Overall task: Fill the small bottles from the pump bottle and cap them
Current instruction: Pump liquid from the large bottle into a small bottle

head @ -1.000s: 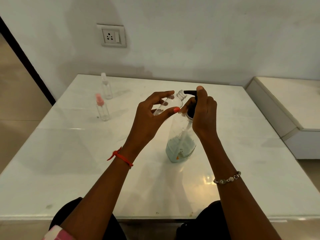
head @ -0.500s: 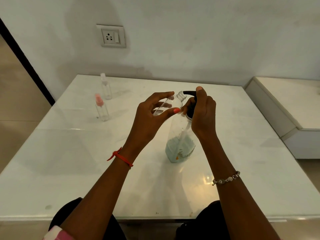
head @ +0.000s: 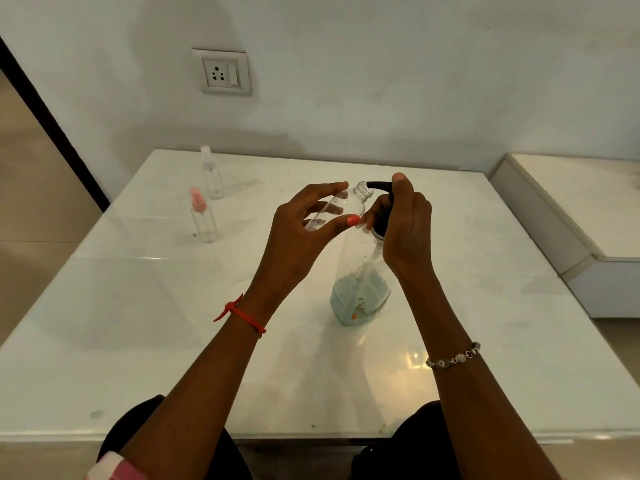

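At the middle of the white table (head: 138, 341) stands the pump bottle (head: 360, 282), upright, with a low layer of pale blue liquid in its bottom and a tube running down inside it. The right hand (head: 405, 230) grasps its black pump: the fingers curl round the neck and one fingertip lies on top of the head. The spout (head: 379, 184) points left.

The left hand (head: 298, 244) pinches a small bottle (head: 346, 206) between thumb and fingers, lifted off the table and tilted, with its uncapped threaded mouth up and to the right, just beside the tip of the spout. I cannot tell whether mouth and spout touch. A little liquid shows in its lower end.

Far to the left on the table, well apart from the hands, stand two more small bottles, both upright and capped: a pink-capped bottle (head: 203, 220) nearer and a clear-capped bottle (head: 212, 174) behind it.

A red thread (head: 242, 315) circles the left wrist and a bracelet (head: 453, 358) the right. A socket (head: 223, 72) sits on the wall.
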